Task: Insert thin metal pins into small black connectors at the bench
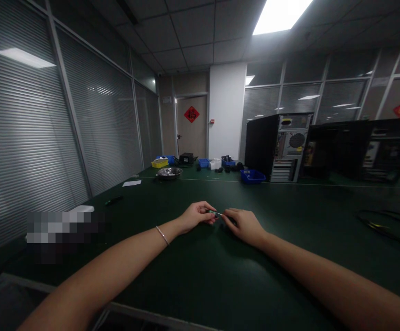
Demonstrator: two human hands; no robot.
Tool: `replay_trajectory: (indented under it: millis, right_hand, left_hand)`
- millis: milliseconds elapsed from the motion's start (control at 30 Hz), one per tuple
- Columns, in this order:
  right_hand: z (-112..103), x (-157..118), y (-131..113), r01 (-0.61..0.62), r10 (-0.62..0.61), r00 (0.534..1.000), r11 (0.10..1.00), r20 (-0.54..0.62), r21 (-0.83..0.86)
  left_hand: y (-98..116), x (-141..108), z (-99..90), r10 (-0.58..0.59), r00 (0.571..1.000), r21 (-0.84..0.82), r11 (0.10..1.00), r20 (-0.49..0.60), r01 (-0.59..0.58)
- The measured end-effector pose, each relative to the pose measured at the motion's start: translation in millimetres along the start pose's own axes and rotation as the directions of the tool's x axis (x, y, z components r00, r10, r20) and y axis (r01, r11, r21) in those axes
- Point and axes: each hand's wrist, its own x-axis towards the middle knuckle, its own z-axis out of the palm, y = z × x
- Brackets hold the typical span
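My left hand [200, 215] is closed, pinching a small green and dark piece [213, 213] between thumb and fingers, a little above the table. From that piece a short, thin metal part [220, 214] reaches across to the fingertips of my right hand. My right hand [241, 223] is curled with its thumb and fingers together at the metal part's end; something dark shows under the fingers, too small to name. Both hands meet over the middle of the green table [200, 266].
A steel bowl [170, 173], a yellow tray [160, 162] and a blue tray [252, 176] stand toward the back. Computer cases [278, 147] stand at right, with black cables [389, 225] nearer. A paper [132, 183] and a dark green-tipped item [113, 201] lie left.
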Motion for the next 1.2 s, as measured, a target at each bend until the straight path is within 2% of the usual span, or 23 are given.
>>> replay_trajectory:
  millis: [133,567,967,1200]
  right_hand:
    - [-1.3,-0.1,-1.3,0.002,-0.002,0.999,1.0,0.032,-0.012]
    - [-0.7,-0.7,-0.2,-0.008,0.009,1.0,0.999,0.023,-0.042]
    - [-1.2,-0.7,1.0,0.03,-0.03,0.999,1.0,0.027,0.004]
    - [-3.3,-1.0,1.2,0.054,-0.058,0.998,0.994,0.036,0.096]
  left_hand:
    - [-0.5,0.4,0.3,0.014,1.0,0.019,1.0,-0.017,-0.014]
    - [-1.2,0.2,-0.3,0.023,1.0,0.065,0.998,-0.016,-0.022]
    - [-4.5,2.7,-5.3,-0.019,1.0,-0.005,1.0,-0.001,0.019]
    - [-3.5,1.7,-7.5,-0.034,0.999,-0.012,0.999,0.024,0.035]
